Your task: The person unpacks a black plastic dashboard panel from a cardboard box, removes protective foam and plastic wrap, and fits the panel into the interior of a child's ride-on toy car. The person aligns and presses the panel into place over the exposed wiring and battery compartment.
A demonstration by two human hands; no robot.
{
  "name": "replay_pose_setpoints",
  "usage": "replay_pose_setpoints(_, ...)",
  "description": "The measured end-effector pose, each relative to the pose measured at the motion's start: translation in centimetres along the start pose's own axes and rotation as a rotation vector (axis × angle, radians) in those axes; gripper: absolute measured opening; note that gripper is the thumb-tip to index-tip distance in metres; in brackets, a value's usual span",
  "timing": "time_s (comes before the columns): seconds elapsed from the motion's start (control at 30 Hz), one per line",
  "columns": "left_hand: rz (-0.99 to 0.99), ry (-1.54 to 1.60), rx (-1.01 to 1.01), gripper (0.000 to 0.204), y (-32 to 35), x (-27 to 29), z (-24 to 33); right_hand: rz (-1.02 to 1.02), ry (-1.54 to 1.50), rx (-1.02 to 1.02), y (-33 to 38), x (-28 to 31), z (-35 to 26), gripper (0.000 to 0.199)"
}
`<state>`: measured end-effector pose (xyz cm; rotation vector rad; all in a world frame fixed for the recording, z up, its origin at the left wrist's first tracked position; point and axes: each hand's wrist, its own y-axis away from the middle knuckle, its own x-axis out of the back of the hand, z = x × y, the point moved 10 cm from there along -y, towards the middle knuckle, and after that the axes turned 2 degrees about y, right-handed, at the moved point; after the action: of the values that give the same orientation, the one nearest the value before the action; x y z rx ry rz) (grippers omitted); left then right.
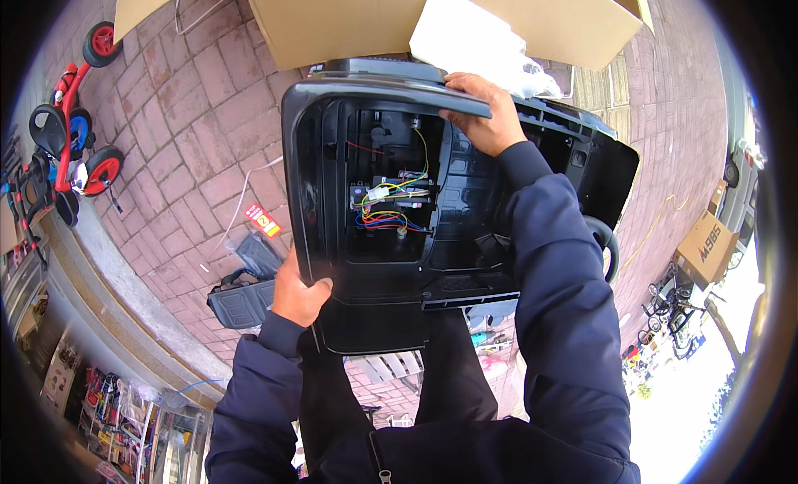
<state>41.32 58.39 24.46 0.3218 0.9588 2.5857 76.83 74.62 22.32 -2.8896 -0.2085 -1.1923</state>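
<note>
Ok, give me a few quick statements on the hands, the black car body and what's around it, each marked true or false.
1. Both hands grip the black toy car body. True: left hand at its near edge, right hand at its far edge.
2. Coloured wires show in an open compartment. True.
3. The cardboard box lies behind the person. False: it lies ahead, beyond the car body.
4. The red tricycle stands at the right. False: it stands at the left.
5. The ground is grass. False: brick paving.
</note>
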Motion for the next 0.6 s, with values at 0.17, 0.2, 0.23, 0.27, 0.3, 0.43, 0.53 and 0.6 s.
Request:
replay_pose_setpoints(0.17, 0.015, -0.042, 0.005, 0.052, 0.1, 0.1, 1.0, -0.077, 0.091, 0.012, 0.0, -0.9, 0.7, 0.052)
replay_pose_setpoints(0.2, 0.026, -0.039, 0.034, 0.054, 0.2, 0.2, 0.9, -0.063, 0.078, 0.051, 0.0, -0.8, 0.4, 0.054)
replay_pose_setpoints(0.23, 0.036, -0.036, 0.060, 0.057, 0.2, 0.3, 0.7, -0.073, 0.084, 0.028, 0.1, -0.9, 0.7, 0.055)
replay_pose_setpoints(0.27, 0.032, -0.048, 0.059, 0.058, 0.2, 0.3, 0.8, -0.072, 0.076, 0.041, 0.2, -0.9, 0.7, 0.056)
replay_pose_setpoints(0.3, 0.026, -0.060, 0.063, 0.059, 0.2, 0.3, 0.9, -0.049, 0.087, 0.062, 0.2, -0.6, 0.5, 0.056)
replay_pose_setpoints(0.43, 0.002, -0.114, 0.135, 0.061, 0.2, 0.3, 0.3, -0.027, 0.061, 0.094, 0.2, -0.5, 0.0, 0.056)
replay_pose_setpoints(0.53, 0.016, -0.098, 0.083, 0.060, 0.1, 0.3, 1.0, -0.026, 0.048, 0.071, 0.1, -0.5, 0.1, 0.056)
replay_pose_setpoints(0.6, 0.019, -0.100, 0.088, 0.060, 0.2, 0.3, 1.0, -0.024, 0.016, 0.052, 0.0, -0.5, 0.2, 0.058)
